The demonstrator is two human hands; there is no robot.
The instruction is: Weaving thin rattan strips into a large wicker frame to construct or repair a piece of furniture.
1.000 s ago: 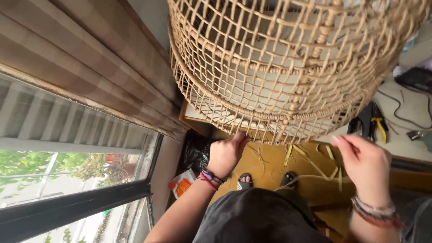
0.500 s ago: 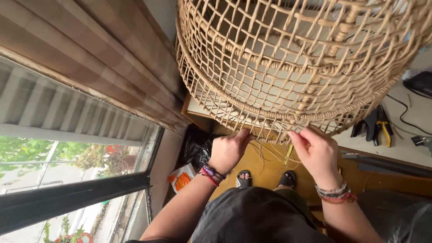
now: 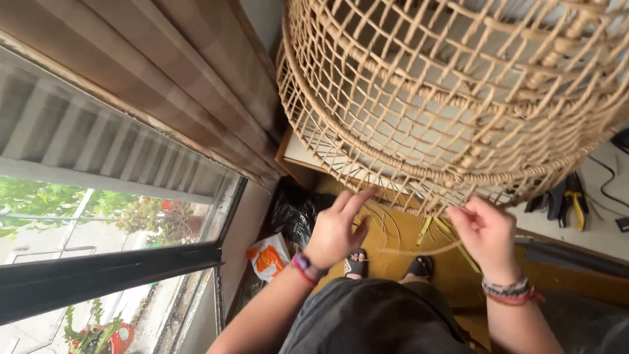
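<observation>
A large open-weave rattan basket (image 3: 458, 98) hangs in front of me and fills the upper right. My left hand (image 3: 337, 229) is just under its lower rim, fingers spread and pointing up at the weave, holding nothing I can see. My right hand (image 3: 488, 233) pinches a thin rattan strand (image 3: 419, 250) that runs leftward below the rim. Loose strand ends hang down from the basket's bottom edge between the two hands.
A window (image 3: 98, 216) with a dark frame and a brown curtain (image 3: 177, 85) lies to the left. Below are a black bag (image 3: 298, 213), an orange-and-white packet (image 3: 268, 257), a yellow-brown floor and my sandalled feet (image 3: 357, 262). Pliers (image 3: 567, 196) lie on a white surface at right.
The view has shifted so the basket sits further right. My left hand has opened and lifted off the rim, and my right hand has drawn a strand out from the weave.
</observation>
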